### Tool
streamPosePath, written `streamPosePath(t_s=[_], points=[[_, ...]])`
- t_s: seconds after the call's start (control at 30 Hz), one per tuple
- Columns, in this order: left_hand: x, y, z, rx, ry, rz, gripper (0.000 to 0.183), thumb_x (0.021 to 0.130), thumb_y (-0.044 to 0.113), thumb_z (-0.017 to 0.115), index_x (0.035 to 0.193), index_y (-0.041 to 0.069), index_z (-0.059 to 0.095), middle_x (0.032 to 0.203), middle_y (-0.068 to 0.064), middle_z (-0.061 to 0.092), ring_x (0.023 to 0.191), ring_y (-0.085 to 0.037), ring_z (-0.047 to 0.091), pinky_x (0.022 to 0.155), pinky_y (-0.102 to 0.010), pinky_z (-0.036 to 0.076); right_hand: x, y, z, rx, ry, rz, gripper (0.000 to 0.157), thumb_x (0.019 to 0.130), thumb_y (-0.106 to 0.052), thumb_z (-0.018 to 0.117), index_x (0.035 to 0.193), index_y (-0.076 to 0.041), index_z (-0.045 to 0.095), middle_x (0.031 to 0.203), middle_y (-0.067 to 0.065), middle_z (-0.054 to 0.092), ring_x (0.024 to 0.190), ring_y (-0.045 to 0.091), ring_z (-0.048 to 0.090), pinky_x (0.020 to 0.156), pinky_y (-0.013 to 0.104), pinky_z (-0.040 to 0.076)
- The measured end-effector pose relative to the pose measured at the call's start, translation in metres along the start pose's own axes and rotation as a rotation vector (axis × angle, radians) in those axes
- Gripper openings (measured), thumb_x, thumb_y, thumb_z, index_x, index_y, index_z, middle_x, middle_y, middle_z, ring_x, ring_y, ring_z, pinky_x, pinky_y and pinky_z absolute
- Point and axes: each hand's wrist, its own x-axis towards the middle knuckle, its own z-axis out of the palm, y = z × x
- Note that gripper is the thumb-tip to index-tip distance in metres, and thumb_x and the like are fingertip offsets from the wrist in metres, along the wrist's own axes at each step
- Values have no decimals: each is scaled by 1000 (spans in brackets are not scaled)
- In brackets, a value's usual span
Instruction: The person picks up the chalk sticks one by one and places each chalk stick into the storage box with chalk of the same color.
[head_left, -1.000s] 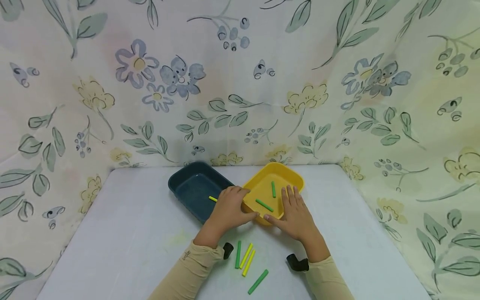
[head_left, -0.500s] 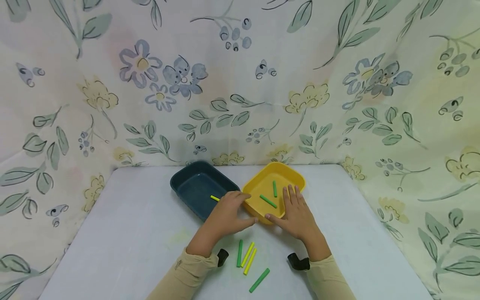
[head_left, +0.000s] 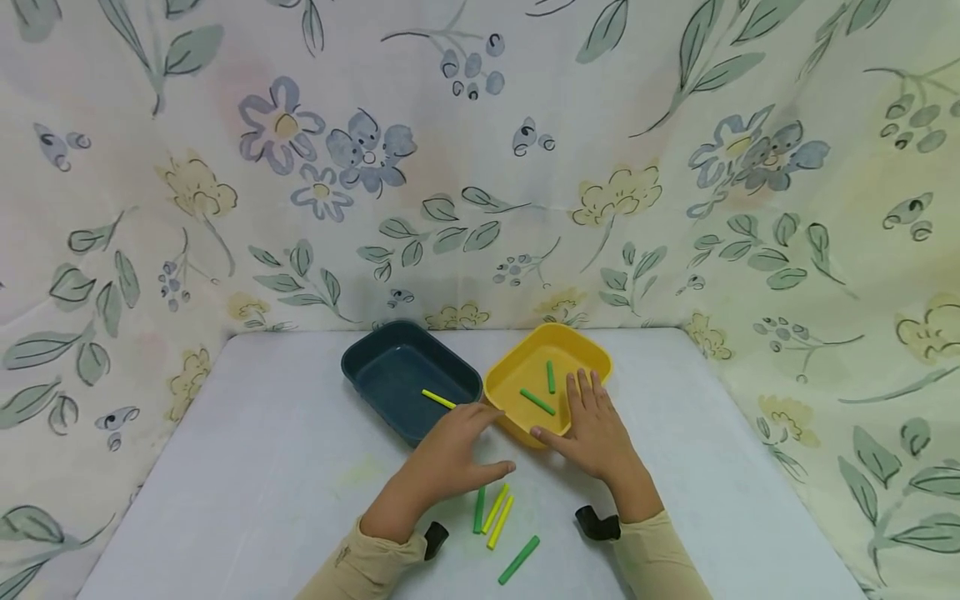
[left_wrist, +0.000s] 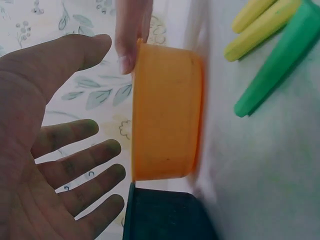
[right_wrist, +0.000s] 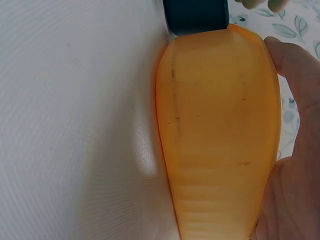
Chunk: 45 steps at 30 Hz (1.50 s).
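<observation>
Two green sticks lie in the yellow tray near the table's far edge, touching the dark blue tray, which holds one yellow stick. Right hand rests flat on the yellow tray's near rim, fingers straight. Left hand open, holding nothing, above four loose sticks toward the near edge.

Light: soft, even, fairly bright; no glare.
Shadows: faint, just under the hands and trays on the tabletop.
Head view: sharp, slight bending at the edges.
Wrist views: yellow tray smeared, close palm dim and soft.
</observation>
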Motion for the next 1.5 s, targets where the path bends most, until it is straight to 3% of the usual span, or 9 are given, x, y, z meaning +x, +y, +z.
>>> streamPosePath(t_s=[0.43,0.73,0.93,1.5], points=[[-15,-1,5,-7,-16,3,74,90,55,82,148,14,63,148,-2,63,139,-22,58,114,-49,51,0,2,1,4,18,-9,123,88,-86,56,170,-2,18,178,21,13,167,40,4,132,61,15],[-21,-3,9,-15,-95,-45,72,90,56,81,147,15,63,146,1,63,136,-19,59,113,-48,52,-1,1,0,13,18,-8,123,88,-86,57,169,-1,19,178,22,14,167,41,3,132,61,15],[-25,-5,10,-10,-126,-41,70,89,52,84,145,14,65,138,1,66,128,-17,61,110,-45,53,-2,1,1,17,15,-7,124,88,-86,57,170,-3,16,178,21,13,167,40,1,132,61,15],[-33,-13,11,0,-193,-65,78,86,53,86,149,14,61,147,0,61,138,-21,57,115,-49,49,0,2,2,2,17,-9,124,88,-86,56,170,-2,16,178,22,13,167,41,3,133,60,14]])
